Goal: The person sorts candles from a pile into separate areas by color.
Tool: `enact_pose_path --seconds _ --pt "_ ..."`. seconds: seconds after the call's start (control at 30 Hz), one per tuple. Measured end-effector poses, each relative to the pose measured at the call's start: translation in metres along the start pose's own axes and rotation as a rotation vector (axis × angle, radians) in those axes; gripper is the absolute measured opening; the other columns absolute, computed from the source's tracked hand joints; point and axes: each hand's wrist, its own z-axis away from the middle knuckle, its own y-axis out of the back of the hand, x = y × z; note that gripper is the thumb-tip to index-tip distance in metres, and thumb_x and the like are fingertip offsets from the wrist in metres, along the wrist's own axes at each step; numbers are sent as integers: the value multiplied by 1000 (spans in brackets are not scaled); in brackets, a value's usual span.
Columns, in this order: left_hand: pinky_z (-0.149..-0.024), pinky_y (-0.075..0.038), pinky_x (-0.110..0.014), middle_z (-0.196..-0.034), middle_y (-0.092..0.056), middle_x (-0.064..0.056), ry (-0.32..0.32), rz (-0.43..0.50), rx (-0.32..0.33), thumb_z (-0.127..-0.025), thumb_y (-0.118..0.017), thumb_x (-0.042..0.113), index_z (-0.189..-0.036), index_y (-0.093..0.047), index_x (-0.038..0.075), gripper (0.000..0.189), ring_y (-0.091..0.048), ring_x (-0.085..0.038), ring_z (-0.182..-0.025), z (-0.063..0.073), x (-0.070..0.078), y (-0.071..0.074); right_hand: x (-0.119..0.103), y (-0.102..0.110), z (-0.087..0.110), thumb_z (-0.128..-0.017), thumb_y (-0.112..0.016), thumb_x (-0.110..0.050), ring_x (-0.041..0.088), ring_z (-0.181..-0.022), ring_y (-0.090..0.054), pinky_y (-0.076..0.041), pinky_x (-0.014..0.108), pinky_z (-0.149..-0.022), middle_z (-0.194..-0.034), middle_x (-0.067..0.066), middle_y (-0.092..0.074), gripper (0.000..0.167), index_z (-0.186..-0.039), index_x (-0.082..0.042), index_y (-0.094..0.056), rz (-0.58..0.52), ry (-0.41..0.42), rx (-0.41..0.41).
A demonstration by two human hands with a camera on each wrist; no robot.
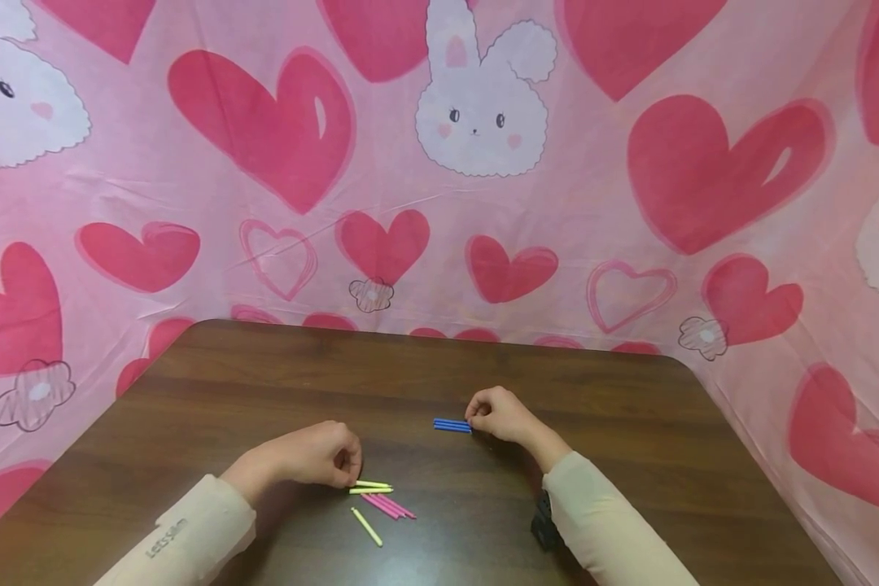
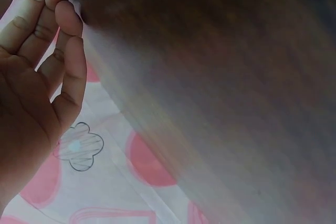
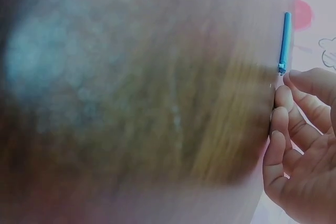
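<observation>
On the table (image 1: 557, 366), toward its back edge, we find a bundle of sticks (image 1: 450, 425) just left of the right hand (image 1: 501, 417). Nearer the front edge we see a stick pair (image 1: 371, 491) right of the left hand (image 1: 315, 454), a stick cluster (image 1: 390, 506) before it, and a lone stick (image 1: 367, 527) farther forward.

Free lane across the table (image 1: 593, 391) between blue sticks (image 1: 450, 426) and yellow sticks (image 1: 371, 491), left hand (image 1: 311, 453) an obstacle leftward
</observation>
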Motion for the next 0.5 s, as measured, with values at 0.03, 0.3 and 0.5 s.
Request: enact_pose_path --seconds 0.03,0.3,0.5 --pt "-55 -43 -16 -67 -57 16 1 2 0 -80 -71 5 -74 -71 17 13 -46 5 -60 1 0 0 0 0 1 -87 -65 1 11 -59 -51 -48 27 -56 -72 4 -62 6 -86 -2 -70 -2 0 -1" --pt "-56 -44 -17 -68 -58 15 -11 2 31 -79 -72 4 -73 -70 16 14 -47 5 -61 10 -1 3 0 4 6 -88 -66 -1 12 -61 -52 -49 27 -57 -76 5 -64 4 -88 -1 -71 -5 10 9" --pt "-58 -44 -17 -68 -57 16 3 -2 57 -80 -73 7 -73 -69 18 14 -46 5 -62 19 -3 5 -1 4 11 -89 -68 -5 11 -58 -52 -49 27 -56 -74 2 -62 5 -89 0 -70 -20 8 6"
